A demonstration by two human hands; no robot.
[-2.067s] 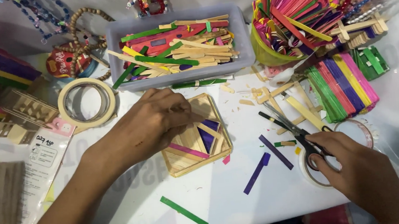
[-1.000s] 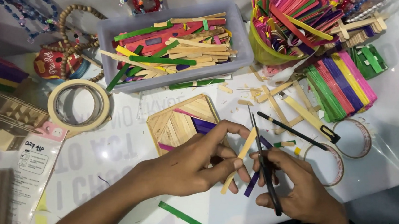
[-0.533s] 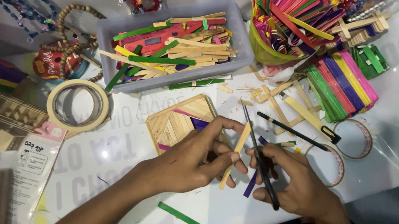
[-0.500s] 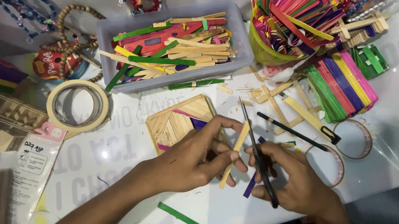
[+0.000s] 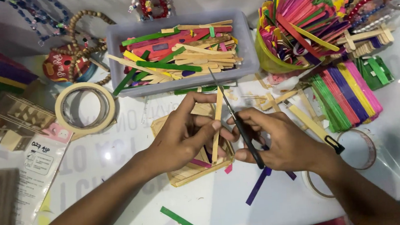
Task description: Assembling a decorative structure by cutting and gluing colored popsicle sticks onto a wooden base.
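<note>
My left hand [image 5: 183,137] holds a plain wooden craft stick [image 5: 218,120] upright between thumb and fingers, over a square wooden frame [image 5: 190,172] built of sticks on the white table. My right hand [image 5: 283,141] grips black scissors [image 5: 236,119], blades pointing away from me and lying against the stick's right side. A purple stick [image 5: 258,186] and a green stick [image 5: 184,222] lie loose on the table near my wrists.
A grey tray [image 5: 250,51] of mixed sticks stands behind the hands, a green cup [image 5: 272,61] of coloured sticks at its right. Bundled coloured sticks [image 5: 346,91], a tape roll [image 5: 85,109], a clear tape ring [image 5: 362,147], bead strings and a paper packet [image 5: 37,163] surround the work.
Both hands have moved away from me, over the frame, carrying stick and scissors. The stick now stands more upright, with the scissor blades alongside it.
</note>
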